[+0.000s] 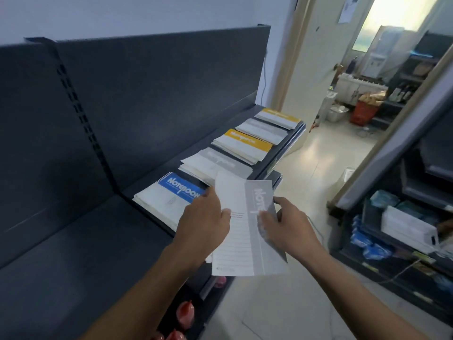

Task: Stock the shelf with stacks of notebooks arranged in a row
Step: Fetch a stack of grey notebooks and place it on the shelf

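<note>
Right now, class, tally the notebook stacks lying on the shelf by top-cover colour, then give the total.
Blue-topped stack: 1
Grey-topped stacks: 2
Yellow-topped stacks: 2
Total: 5 stacks
Grey notebook held off the shelf: not counted

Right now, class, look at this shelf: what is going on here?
A person holds a grey notebook in the air with both hands, the left hand on its left edge and the right hand on its cover. It has not been set down. On the shelf five stacks lie in a row: a blue stack nearest, then a grey stack, a yellow stack, a second grey stack and a second yellow stack.
</note>
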Demonstrator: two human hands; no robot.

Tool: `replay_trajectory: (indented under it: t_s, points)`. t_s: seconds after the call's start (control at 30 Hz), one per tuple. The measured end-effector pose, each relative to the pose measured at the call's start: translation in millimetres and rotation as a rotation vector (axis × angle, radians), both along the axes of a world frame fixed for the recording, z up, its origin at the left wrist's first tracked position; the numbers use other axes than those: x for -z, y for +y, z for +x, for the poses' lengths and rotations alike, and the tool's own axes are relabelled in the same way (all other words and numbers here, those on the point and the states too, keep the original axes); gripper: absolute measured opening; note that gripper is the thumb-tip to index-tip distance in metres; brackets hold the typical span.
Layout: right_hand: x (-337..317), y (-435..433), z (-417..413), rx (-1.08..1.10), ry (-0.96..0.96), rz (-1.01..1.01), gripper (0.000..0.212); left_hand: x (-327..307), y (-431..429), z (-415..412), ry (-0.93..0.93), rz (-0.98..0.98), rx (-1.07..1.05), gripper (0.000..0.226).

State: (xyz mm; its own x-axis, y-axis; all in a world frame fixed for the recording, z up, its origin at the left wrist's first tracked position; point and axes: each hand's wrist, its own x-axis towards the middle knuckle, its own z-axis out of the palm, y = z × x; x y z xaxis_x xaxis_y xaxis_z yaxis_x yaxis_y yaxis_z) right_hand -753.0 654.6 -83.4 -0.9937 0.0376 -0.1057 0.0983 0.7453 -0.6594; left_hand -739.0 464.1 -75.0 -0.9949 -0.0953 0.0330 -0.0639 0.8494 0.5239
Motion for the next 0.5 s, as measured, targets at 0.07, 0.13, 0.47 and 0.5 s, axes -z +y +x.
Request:
replay_trajectory:
  t_s: [0.07, 0.13, 0.47, 0.5]
  points:
    - [1.6, 13.7, -14.7, 0.016, -0.011, 0.012, 0.034, 0.4, 14.0, -19.7, -0.005, -0.009, 0.032, 0.028]
    - [3.7, 29.5, -30.0, 0.036, -0.019, 0.010, 0.035, 0.1, 28.4, -41.0, -0.005, -0.015, 0.063, 0.027]
    - [16.1, 128.5, -130.1, 0.078, -0.049, -0.069, 0.040, 8.8, 125.0, -153.9, -0.019, -0.047, 0.112, 0.040]
    - [15.9, 141.2, -141.6, 0.067, -0.046, -0.083, 0.041, 8.8, 137.2, -165.4, -0.018, -0.051, 0.102, 0.042]
